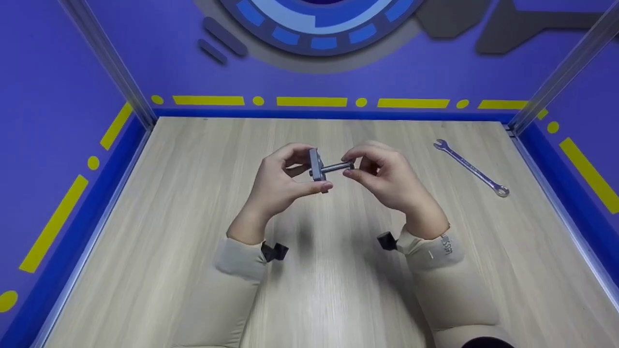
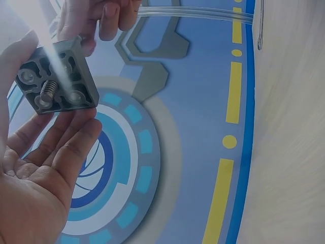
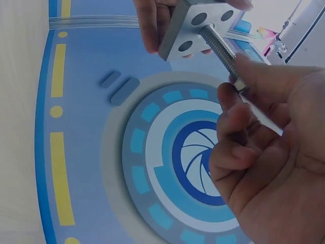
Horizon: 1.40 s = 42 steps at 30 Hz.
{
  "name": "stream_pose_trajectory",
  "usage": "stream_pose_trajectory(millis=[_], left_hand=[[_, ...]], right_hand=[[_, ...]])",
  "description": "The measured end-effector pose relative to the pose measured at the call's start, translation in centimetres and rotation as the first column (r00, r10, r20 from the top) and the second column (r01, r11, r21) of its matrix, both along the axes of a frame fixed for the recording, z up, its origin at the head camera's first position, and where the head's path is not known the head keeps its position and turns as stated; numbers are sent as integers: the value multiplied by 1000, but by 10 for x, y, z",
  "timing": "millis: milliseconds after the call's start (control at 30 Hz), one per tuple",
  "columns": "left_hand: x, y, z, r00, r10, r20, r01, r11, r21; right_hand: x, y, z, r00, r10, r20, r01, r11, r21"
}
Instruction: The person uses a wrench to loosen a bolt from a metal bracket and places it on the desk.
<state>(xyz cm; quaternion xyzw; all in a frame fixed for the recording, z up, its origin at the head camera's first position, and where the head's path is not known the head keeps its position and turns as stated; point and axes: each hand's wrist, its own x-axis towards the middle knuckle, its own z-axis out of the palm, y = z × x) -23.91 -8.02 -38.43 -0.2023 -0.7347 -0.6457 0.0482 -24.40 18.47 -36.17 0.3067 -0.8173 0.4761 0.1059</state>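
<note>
My left hand point(image 1: 279, 181) holds a square grey metal block point(image 1: 315, 165) by its edges, raised over the table. Holes show on the block's flat face point(image 3: 189, 31) in the right wrist view. A long threaded bolt point(image 3: 219, 48) runs through one of them. Its threaded tip point(image 2: 49, 91) sticks out of the recessed back face in the left wrist view. My right hand point(image 1: 389, 176) pinches the bolt's hex end between thumb and fingertips, to the right of the block. A length of bare shank spans the space between the two hands.
A combination wrench point(image 1: 471, 169) lies slantwise on the wooden table point(image 1: 145, 241) at the right. Blue panels point(image 1: 159, 48) with yellow marks and metal frame posts enclose the table at the back and both sides. Small black cameras point(image 1: 275, 252) sit at both wrists.
</note>
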Motion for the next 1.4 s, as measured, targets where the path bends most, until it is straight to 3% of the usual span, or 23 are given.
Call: stream_pose_trajectory(millis=[100,233,333,467,567,767,1133,1233,1400], left_hand=[[0,-1,0,1000,-3,1,3,1000,8],[1,0,1,1000,-3,9,3,1000,16],[1,1,1,1000,-1,16,1,1000,19],[2,4,1,1000,-7,21,7,1000,14],[3,5,1,1000,-17,18,17,1000,8],[3,6,2,1000,-19,11,19,1000,3],[2,2,2,1000,-7,6,7,1000,12],[2,2,2,1000,-13,13,13,1000,20],[3,2,2,1000,-17,14,17,999,31]], right_hand=[[-1,1,1,999,15,-35,-15,1000,-10],[-1,2,3,1000,-22,9,22,1000,-15],[-1,1,1,993,-68,100,73,996,-44],[-2,-3,-1,965,-87,248,106,992,-66],[-2,-5,-2,953,-96,289,110,993,-34],[-2,-3,0,970,-93,225,96,995,-3],[0,3,2,999,15,39,-13,998,-55],[1,4,3,999,0,49,3,998,-56],[-1,2,2,985,-69,157,84,992,-90]])
